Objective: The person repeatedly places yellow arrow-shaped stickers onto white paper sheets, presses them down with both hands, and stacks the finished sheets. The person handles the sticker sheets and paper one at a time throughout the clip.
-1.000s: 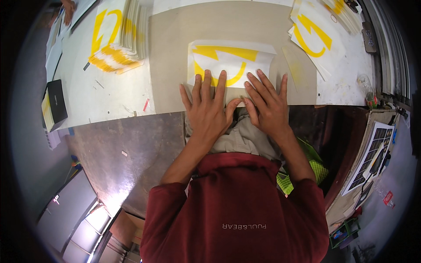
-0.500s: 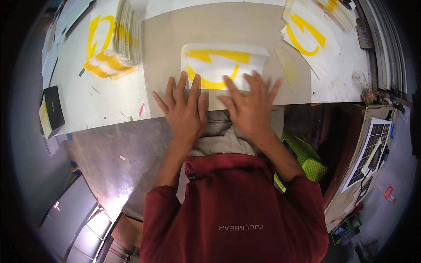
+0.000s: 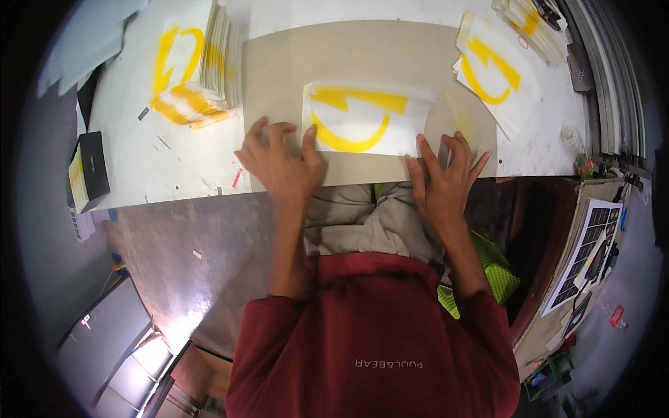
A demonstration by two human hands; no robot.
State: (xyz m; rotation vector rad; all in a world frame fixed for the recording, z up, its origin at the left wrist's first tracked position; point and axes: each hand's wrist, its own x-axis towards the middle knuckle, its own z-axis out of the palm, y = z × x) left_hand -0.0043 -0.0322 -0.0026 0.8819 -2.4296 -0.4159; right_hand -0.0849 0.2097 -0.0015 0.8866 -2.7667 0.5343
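A white sheet (image 3: 418,115) with a yellow curved shape and a yellow band lies on the beige board in front of me. My left hand (image 3: 282,164) is open at the sheet's left side, fingers apart and somewhat bent. Its thumb tip is at the sheet's lower left edge. By the lower right corner rests my right hand (image 3: 444,177), fingers spread, its index finger and thumb close to that edge. Neither hand is closed round anything.
The beige board (image 3: 279,76) covers the table's middle. At left stands a thick stack of yellow-marked sheets (image 3: 219,70); more such sheets (image 3: 488,73) lie at right. A black box (image 3: 94,164) sits at the left edge, a dark device (image 3: 578,66) at the right.
My hands have moved apart: the right slid off the sheet toward its right corner, and the left shifted outward with its fingers more bent. The whole view has shifted slightly.
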